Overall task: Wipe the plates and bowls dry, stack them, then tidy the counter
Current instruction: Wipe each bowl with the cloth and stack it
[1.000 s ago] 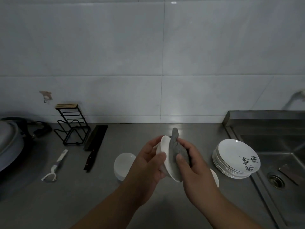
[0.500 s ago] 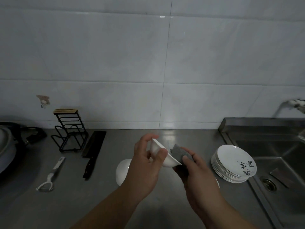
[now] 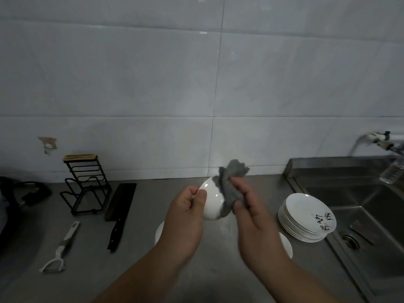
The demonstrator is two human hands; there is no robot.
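Head-camera view looking down at a dim steel table [image 3: 131,276] set against a wall of pale tiles.

At the centre of the frame, two bare hands hold a small white bowl [image 3: 211,200] in the air above the table, its rounded outside turned toward the camera. The left hand [image 3: 185,217] grips the bowl's left edge, the thumb lying on the outer surface and the other fingers [image 3: 190,191] curled round the rim. The right hand [image 3: 251,215] is blurred. Its fingers [image 3: 240,190] lie close together over a grey cloth [image 3: 231,182] and press it against the bowl's right side. Its thumb is hidden. A bunched end of the cloth sticks up above the fingers, and the rest wraps down under the bowl.

To the right of centre, a stack of white plates [image 3: 306,217] sits on the table just beside a steel sink [image 3: 360,204]; the top plate bears dark brush markings. A tap [image 3: 369,139] juts over the sink at the upper right edge. The edges of two more white dishes show on the table, one under the left forearm [image 3: 159,234] and one beside the right forearm [image 3: 286,246].

At the left of the frame stand a black wire rack [image 3: 85,184], a dark cleaver [image 3: 120,206] lying flat beside it, and a white peeler [image 3: 62,248] lower down. A small hook [image 3: 49,144] is fixed to the wall above the rack.
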